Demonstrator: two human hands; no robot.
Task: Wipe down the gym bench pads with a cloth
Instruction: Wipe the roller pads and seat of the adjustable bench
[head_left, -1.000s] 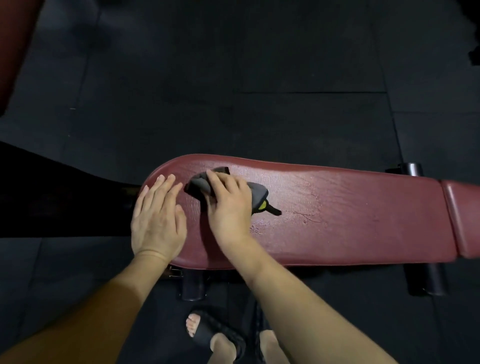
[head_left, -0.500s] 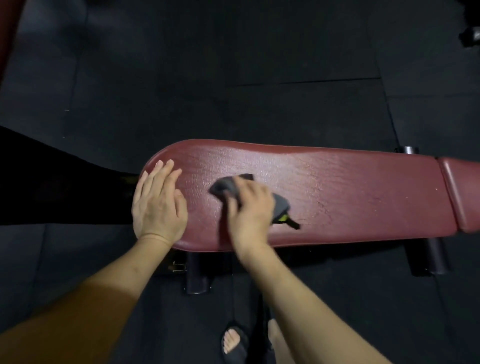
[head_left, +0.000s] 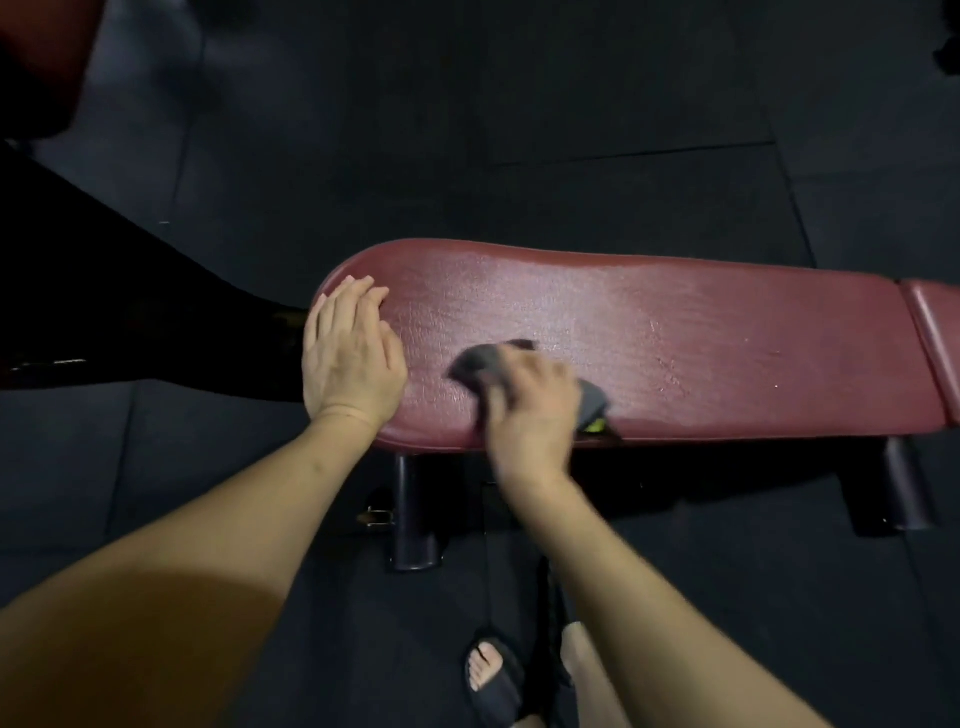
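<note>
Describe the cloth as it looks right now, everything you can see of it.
The cloth is dark grey, bunched and soft-looking, with a small yellow-green patch at its right end near the pad's front edge. It lies on the long red bench pad, mostly covered by the right hand, which presses on it with fingers curled over it. Only its left and right ends show, and motion blur hides finer detail.

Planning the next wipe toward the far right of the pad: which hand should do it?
Right. The right hand already presses the cloth on the maroon bench pad, nearer the unwiped end; the left hand rests flat, bracing.
</note>
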